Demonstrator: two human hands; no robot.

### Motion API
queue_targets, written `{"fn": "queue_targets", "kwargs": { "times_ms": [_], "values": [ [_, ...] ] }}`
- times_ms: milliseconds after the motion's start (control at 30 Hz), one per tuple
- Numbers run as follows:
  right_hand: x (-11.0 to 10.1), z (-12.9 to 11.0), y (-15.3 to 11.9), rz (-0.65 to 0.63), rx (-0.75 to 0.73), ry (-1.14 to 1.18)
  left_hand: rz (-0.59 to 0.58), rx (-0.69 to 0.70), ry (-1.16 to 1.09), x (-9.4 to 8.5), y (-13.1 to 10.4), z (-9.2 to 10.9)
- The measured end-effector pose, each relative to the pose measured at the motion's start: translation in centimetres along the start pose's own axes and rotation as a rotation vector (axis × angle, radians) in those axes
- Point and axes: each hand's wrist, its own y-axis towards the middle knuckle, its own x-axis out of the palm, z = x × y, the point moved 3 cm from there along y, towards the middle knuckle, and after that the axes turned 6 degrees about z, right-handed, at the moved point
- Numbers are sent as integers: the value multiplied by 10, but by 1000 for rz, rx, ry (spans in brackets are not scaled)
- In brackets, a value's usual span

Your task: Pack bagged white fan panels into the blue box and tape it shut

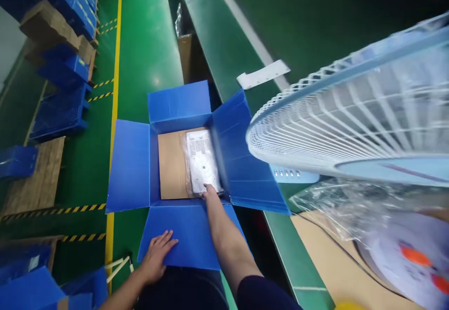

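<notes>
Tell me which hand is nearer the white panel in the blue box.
Right. The right hand is at the near end of the white panel, inside the blue box; the left hand is farther off, on the box's near flap.

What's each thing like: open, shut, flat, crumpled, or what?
Blue box: open, flaps spread.
White panel: in the box, plastic-wrapped.
Cardboard: lying flat.
Fan: standing; can't tell if spinning.
Clear plastic: crumpled.
Left hand: open, on a flap.
Right hand: touching panel, grip unclear.

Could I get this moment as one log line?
left hand: on near flap | right hand: at near end of white panel in clear plastic | panel: inside blue box, brown cardboard showing alongside
</notes>
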Motion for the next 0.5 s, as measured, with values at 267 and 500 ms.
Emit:
{"fn": "queue_targets", "kwargs": {
  "times_ms": [267, 500],
  "values": [
    [-48, -90, -128, 48, -115, 32, 96, 135, 183, -16, 14, -4],
    [-232, -31, -314, 427, -242, 247, 305, 312, 495, -13, 39, -29]
  ]
}}
